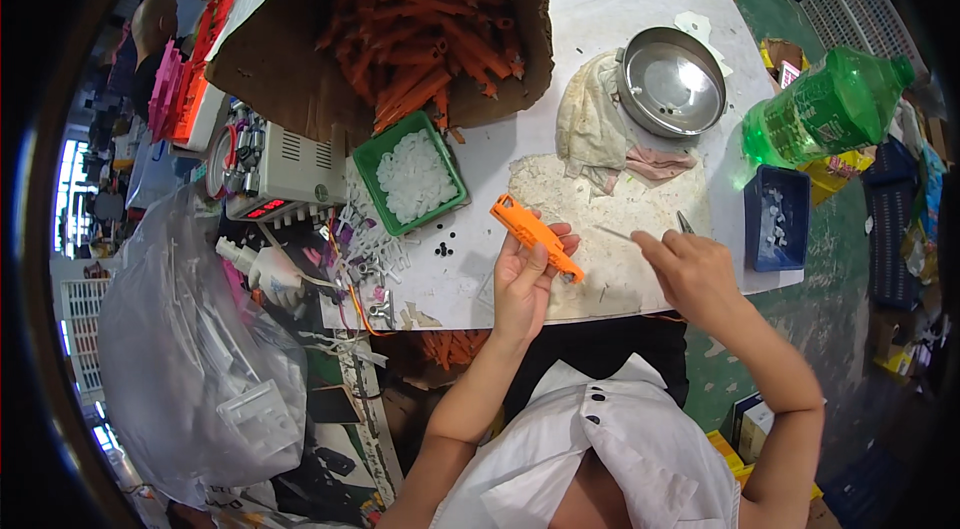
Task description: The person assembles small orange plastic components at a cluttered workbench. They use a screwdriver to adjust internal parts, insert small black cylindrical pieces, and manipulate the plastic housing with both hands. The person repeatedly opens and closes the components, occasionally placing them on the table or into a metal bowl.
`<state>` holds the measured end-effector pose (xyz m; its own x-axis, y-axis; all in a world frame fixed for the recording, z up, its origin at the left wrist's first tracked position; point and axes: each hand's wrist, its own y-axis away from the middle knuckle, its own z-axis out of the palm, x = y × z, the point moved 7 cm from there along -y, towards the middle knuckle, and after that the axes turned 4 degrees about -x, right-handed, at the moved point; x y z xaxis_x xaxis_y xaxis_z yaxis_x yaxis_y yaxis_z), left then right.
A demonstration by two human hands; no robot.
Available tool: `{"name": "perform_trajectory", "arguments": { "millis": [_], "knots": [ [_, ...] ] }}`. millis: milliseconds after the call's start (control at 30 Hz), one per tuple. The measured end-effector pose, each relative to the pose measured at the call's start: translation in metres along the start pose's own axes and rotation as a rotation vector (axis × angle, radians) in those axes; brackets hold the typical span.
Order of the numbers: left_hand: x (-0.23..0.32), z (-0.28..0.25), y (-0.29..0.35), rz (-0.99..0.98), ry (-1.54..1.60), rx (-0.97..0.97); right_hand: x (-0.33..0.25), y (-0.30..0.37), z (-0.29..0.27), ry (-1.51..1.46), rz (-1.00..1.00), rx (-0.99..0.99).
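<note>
My left hand is closed around a long orange plastic housing, tilted with its far end up and to the left. To its right, my right hand pinches a slim pointed metal tool, its tip directed left toward the housing but apart from it. The tool's exact kind is hard to make out. A dark pointed metal piece shows just behind my right knuckles; whether it belongs to the same tool I cannot tell. Several small black round parts lie on the table left of my left hand.
A green tray holds translucent white pieces, before a cardboard box of orange parts. A round metal dish rests partly on a cloth. At right stand a green bottle and a dark blue bin. A power supply sits left.
</note>
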<state>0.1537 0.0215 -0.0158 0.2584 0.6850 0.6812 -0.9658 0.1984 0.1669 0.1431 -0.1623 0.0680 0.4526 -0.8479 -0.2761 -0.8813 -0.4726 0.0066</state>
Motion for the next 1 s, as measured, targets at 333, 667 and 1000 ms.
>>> {"name": "perform_trajectory", "arguments": {
  "millis": [333,667,1000],
  "knots": [
    [-0.033,0.005,0.024,-0.006,0.021,-0.028,-0.03,-0.018,0.047,-0.737,0.08,0.172],
    [0.027,-0.011,0.049,0.332,-1.595,-0.103,-0.018,-0.01,0.047,-0.422,-0.05,0.165],
    [0.024,-0.005,0.041,0.472,-1.651,-0.173,-0.009,-0.037,0.034,-0.22,-0.042,0.382]
  ]
}}
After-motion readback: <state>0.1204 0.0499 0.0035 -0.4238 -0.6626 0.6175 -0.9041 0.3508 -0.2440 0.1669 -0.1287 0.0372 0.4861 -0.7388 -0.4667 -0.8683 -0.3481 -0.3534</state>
